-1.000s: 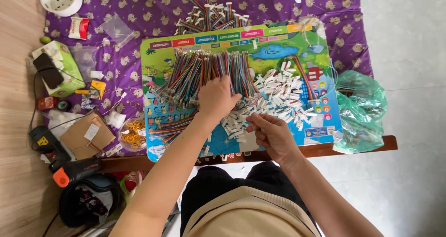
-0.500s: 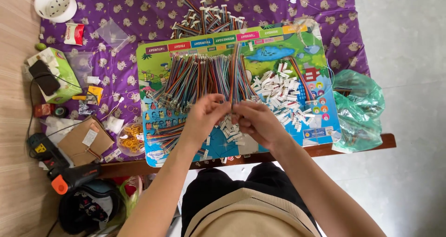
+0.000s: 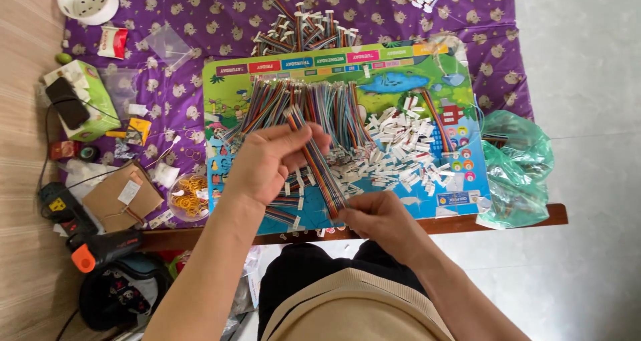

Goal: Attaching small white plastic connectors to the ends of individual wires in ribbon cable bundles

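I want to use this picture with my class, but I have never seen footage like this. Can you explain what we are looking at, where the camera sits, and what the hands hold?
The camera sits on a person's head, looking down at their own bare hands above a table. The left hand and right hand hold a multicoloured ribbon cable between them. Below lies a colourful children's play mat on a purple tablecloth. On the mat are a spread of similar cables and a pile of small white connectors. A green plastic bag sits at the right, a bowl of rubber bands at the left.
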